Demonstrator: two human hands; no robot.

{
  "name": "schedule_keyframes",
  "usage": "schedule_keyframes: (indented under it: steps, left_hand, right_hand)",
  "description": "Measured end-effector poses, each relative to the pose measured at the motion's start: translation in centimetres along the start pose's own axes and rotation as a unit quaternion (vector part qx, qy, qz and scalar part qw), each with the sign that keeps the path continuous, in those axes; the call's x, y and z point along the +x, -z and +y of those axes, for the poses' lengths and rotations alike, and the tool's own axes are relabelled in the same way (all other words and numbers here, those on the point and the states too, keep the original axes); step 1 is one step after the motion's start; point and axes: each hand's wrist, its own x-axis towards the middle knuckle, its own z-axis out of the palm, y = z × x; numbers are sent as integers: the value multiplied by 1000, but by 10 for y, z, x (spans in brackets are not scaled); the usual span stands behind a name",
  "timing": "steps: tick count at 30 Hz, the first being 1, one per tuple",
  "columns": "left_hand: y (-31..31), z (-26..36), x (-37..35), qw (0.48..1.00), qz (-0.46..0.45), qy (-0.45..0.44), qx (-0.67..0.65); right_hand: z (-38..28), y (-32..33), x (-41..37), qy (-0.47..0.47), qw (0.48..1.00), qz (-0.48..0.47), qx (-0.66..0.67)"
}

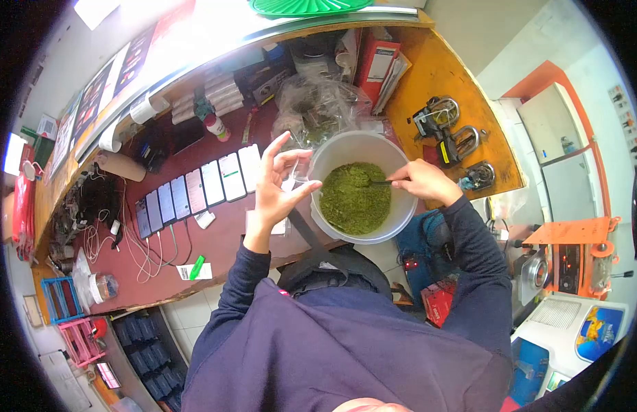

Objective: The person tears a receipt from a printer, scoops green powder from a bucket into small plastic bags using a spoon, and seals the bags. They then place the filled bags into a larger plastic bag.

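A white round tub [405, 206] holds a green, crumbly, herb-like material [356, 206]. From the tub's right side, my right hand [426, 181] reaches over the rim, its fingers closed on the handle of a dark spoon [379, 183] whose tip is in the green material. My left hand [278, 180] is raised at the tub's left rim, thumb and fingers curved around a small clear plastic bag or cup [299, 170]; its exact shape is hard to make out. Behind the tub lies a clear plastic bag [318, 103] with some green stuff inside.
A row of several phones [195, 189] lies on the dark red desk [229, 254], with white cables and a green marker [197, 267] nearer the front. Red binders [379, 65] stand at the back. Metal clamp-like devices [459, 147] sit on the wooden counter at right.
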Motion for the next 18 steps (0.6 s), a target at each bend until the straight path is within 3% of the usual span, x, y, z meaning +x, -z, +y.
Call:
schedule_keyframes:
  steps: [6,11,14,16,18]
  left_hand:
    - [-19,-5,9,998,-51,19,19]
    - [-47,-13,26,991,-105,5,87]
    - [-65,-22,34,982,-127,5,142]
    - [-74,-18,39,983,-132,9,128]
    - [-80,-17,42,984,-135,15,120]
  right_hand:
    - [4,19,-19,58,986,48,147]
    - [-18,47,-39,63,980,80,170]
    - [-31,46,-41,94,982,139,81]
    - [-39,39,-41,72,969,194,-135]
    - [-36,29,-39,75,961,228,-136]
